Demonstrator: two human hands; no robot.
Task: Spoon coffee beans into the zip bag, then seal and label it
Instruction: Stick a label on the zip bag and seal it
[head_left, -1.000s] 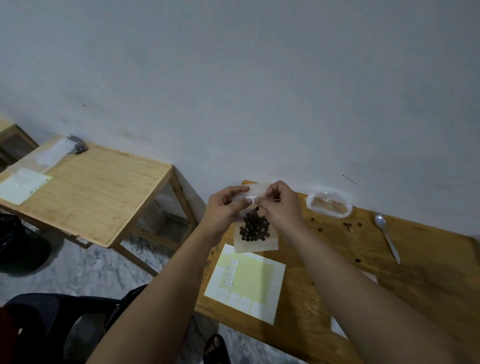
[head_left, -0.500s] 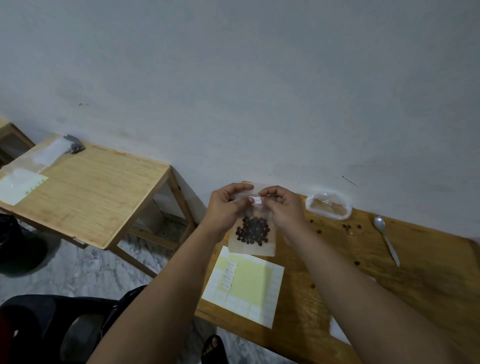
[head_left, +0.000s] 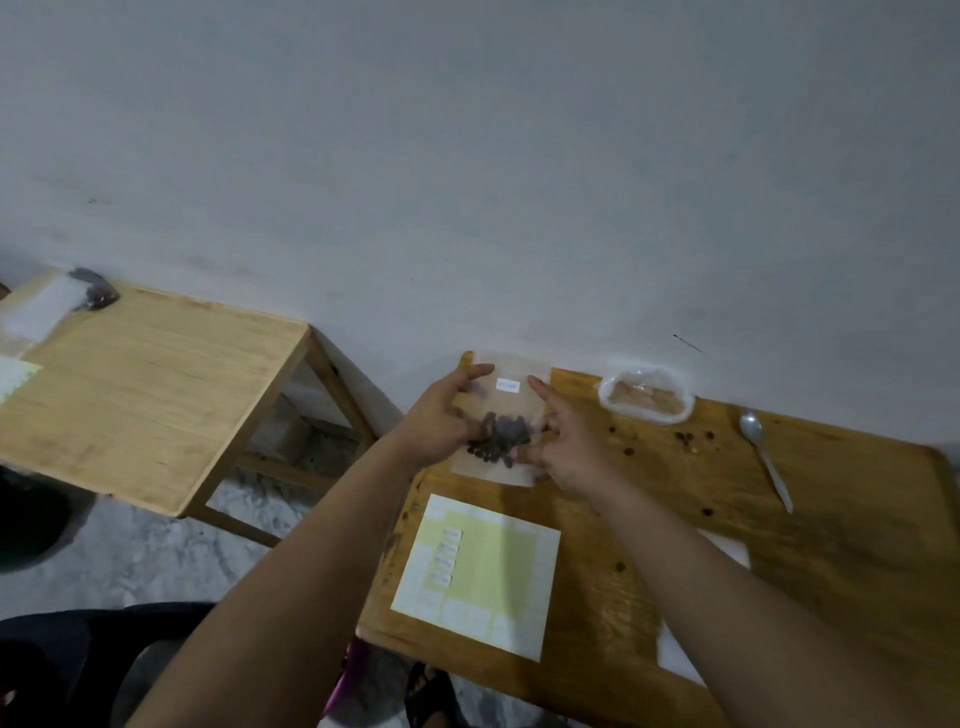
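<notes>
A bare grey wall (head_left: 519, 156) backs two pale wooden tables; the action is on the right-hand table (head_left: 779, 571), at its far left corner. There a person holds a clear zip bag (head_left: 514, 467) with a dark clump of coffee beans (head_left: 501, 441) in its lower half. A small white label (head_left: 508, 385) now sits stuck on the bag's upper part.

A moment ago both hands were pinched together at the top of the bag, pressing that label on. They have since parted and slid down. The left hand (head_left: 436, 421) grips the bag's left edge, thumb stretched up. The right hand (head_left: 566, 447) is spread, fingers fairly straight, fingertips only touching the right edge. The picture is blurred, so whether the bag rests on the wood I cannot tell.

That suggests the labelling, the last step, is done or nearly so. Whether the zip is fully closed cannot be seen.

Nearer lies the yellow label sheet (head_left: 478, 571). To the right lie a spoon (head_left: 763, 457) and loose beans (head_left: 691, 439).
</notes>
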